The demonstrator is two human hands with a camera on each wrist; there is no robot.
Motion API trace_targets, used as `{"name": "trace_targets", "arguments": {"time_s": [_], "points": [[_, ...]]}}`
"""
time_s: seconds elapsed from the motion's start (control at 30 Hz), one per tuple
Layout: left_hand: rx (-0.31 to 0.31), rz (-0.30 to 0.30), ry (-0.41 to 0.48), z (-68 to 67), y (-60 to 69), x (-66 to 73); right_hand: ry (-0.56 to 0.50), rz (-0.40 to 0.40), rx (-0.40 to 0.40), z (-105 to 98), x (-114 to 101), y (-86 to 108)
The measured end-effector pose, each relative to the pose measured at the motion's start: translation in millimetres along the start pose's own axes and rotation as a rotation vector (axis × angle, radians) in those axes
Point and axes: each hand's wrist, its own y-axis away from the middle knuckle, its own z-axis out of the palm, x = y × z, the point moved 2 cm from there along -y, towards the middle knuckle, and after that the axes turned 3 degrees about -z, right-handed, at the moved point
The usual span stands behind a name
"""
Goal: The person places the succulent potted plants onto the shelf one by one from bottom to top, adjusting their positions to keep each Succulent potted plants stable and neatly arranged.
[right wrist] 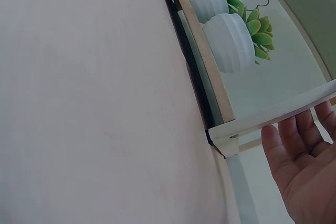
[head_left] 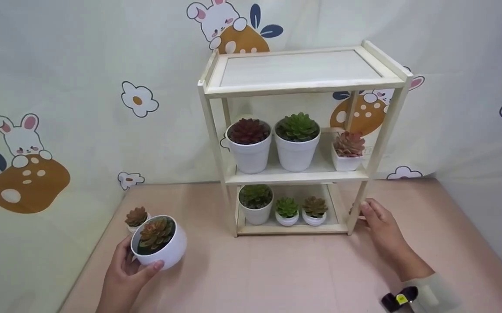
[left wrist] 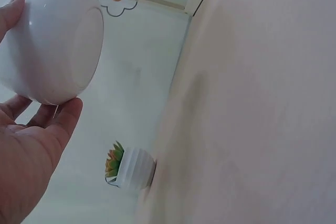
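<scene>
My left hand [head_left: 124, 274] grips a round white pot with an orange-brown succulent [head_left: 158, 239], tilted and raised off the table. In the left wrist view, thumb and fingers sit on opposite sides of that pot [left wrist: 50, 43]. A smaller potted succulent [head_left: 137, 218] stands behind it on the table. My right hand [head_left: 383, 228] holds the front right post of a pale wooden shelf [head_left: 298, 177] low down; in the right wrist view its fingertips meet the post [right wrist: 283, 116]. Two taller pots, one dark red succulent [head_left: 248, 145] and one green [head_left: 297, 141], stand on the middle tier.
A square pot with a pink succulent [head_left: 348, 152] stands at the middle tier's right. The bottom tier bears a larger green succulent [head_left: 256, 204] and two small round pots, green [head_left: 287, 211] and brown [head_left: 314, 211]. Behind the table [head_left: 268, 274] hangs a patterned cloth [head_left: 81, 87].
</scene>
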Motion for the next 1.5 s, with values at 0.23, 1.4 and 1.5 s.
{"name": "trace_targets", "arguments": {"time_s": [0.23, 1.4, 1.5], "points": [[0.053, 0.105, 0.011, 9.5, 3.5, 6.1, 0.017, -0.018, -0.005, 0, 0, 0.2], [0.046, 0.345, 0.067, 58.1, 8.5, 60.1, -0.022, -0.014, 0.014, 2, -3, 1.1], [0.044, 0.373, 0.091, 61.7, 7.9, 65.2, -0.026, -0.012, 0.013, 1, -2, 0.8]]}}
